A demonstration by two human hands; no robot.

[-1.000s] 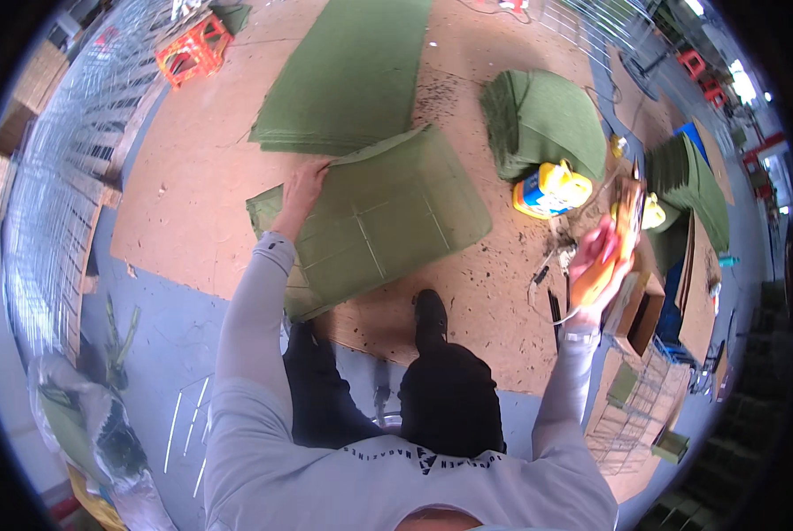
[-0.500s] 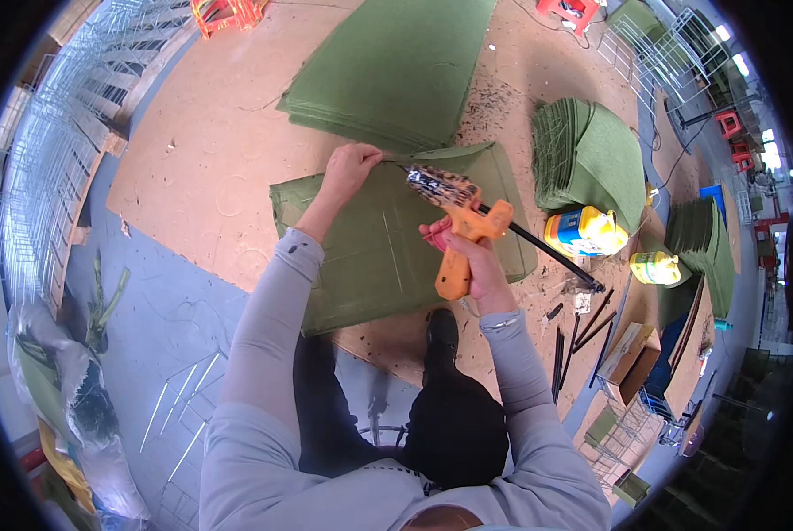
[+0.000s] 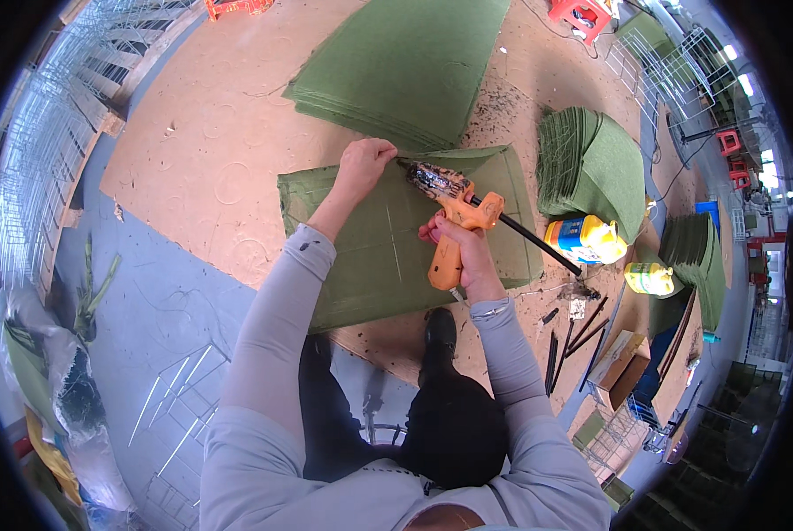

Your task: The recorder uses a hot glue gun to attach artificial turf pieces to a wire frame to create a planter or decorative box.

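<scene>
While left fingers (image 3: pixel 386 153) pinch fabric (image 3: pixel 352 283), right fingers (image 3: pixel 433 227) grip a glue gun (image 3: pixel 460 211), barrel (image 3: pixel 435 180) pointing up-left.

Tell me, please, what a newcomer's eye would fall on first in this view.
Likely first, the orange, pistol-shaped plastic glue gun in the person's right grip, near the middle over a green fabric panel. Next, perhaps, two bright yellow plastic jugs at the right, and the broad stack of flat green fabric sheets at the top.
</scene>
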